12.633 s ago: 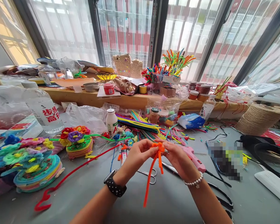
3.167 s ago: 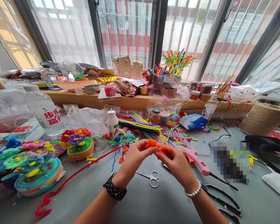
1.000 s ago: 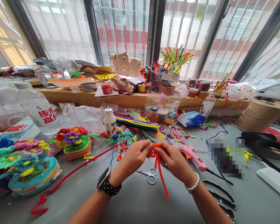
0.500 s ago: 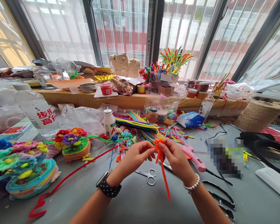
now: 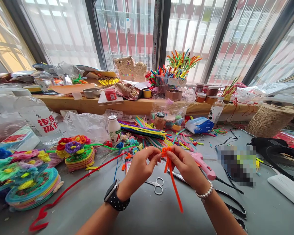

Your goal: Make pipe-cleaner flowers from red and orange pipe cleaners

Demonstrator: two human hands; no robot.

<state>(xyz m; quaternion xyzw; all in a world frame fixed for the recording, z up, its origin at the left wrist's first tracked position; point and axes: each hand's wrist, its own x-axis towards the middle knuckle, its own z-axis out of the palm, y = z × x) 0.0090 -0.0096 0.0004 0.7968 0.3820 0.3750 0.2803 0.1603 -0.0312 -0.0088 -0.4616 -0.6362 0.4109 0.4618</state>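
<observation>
Both hands meet above the middle of the grey table, pinching an orange pipe cleaner bent into small loops at its top. My left hand holds the loops from the left between thumb and forefinger. My right hand grips from the right, its thumb pressed just below the loops. A long tail and a shorter end hang down from the fingers. Beneath the hands lie small silver scissors. Partly behind my right hand is a pink hot glue gun with a black cord.
Pipe-cleaner flower pieces stand at left, beside a long red pipe cleaner. Loose pipe cleaners lie behind the hands, near a small white bottle. A twine spool and large black-handled scissors are at right.
My left wrist has shifted slightly right and turned a little. The pipe cleaner's long tail has swung slightly right; both hands keep their pinch.
</observation>
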